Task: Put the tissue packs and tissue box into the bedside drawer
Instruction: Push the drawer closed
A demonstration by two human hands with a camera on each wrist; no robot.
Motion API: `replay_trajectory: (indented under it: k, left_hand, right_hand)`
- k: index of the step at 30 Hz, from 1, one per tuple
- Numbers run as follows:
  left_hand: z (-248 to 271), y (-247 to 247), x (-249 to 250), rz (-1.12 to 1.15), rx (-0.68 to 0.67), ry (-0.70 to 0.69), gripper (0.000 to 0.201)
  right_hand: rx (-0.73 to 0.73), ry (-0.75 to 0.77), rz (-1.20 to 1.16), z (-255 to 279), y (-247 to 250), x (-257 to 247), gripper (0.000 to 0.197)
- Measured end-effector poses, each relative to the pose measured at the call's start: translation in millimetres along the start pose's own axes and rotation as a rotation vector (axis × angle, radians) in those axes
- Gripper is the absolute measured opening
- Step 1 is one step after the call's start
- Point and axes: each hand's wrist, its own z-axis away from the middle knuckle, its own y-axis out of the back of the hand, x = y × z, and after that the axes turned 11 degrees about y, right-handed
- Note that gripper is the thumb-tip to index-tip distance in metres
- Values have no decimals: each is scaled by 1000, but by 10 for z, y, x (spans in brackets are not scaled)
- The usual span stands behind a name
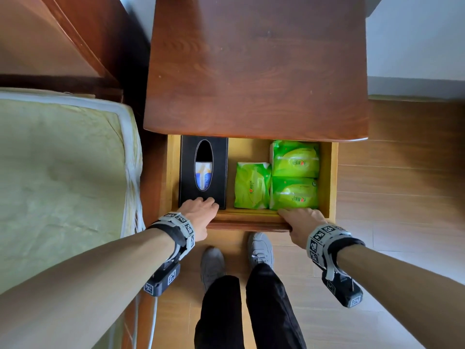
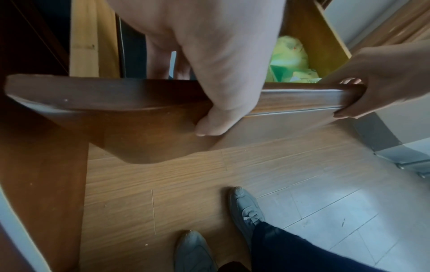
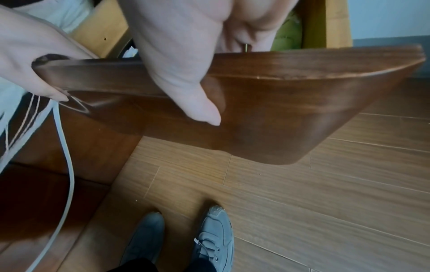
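Fingers of the left hand [image 1: 200,215] and right hand [image 1: 303,224] curl over the open drawer's front [image 1: 247,224], thumbs beneath, gripping it; tissue box [image 1: 203,172] and green tissue packs [image 1: 278,176] lie inside, beside a bed [image 1: 60,172] on wood flooring [image 1: 402,172].

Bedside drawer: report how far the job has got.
Done: the black tissue box and three green tissue packs lie inside the open drawer, and the nightstand top is bare. In hand: the left hand and right hand both grip the drawer front, fingers over its edge. Left: probably only pushing it shut.
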Motion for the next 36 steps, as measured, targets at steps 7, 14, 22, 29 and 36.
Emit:
replay_trajectory:
  k: [7, 14, 22, 29, 36]
  left_hand:
    - [35, 584, -169, -35, 53, -22, 34]
    - [-297, 878, -417, -32, 111, 72, 45]
    - [-264, 602, -450, 133, 301, 140, 46]
    - [41, 437, -555, 412, 530, 249, 44]
    - [441, 110, -367, 609, 674, 341, 45]
  right_hand:
    - [94, -20, 0, 87, 597, 152, 31]
    - [200, -75, 15, -263, 907, 228, 30]
    - [351, -120, -78, -224, 715, 198, 35]
    - [560, -173, -306, -25, 575, 172, 45]
    - [744, -570, -610, 351, 286, 48, 91]
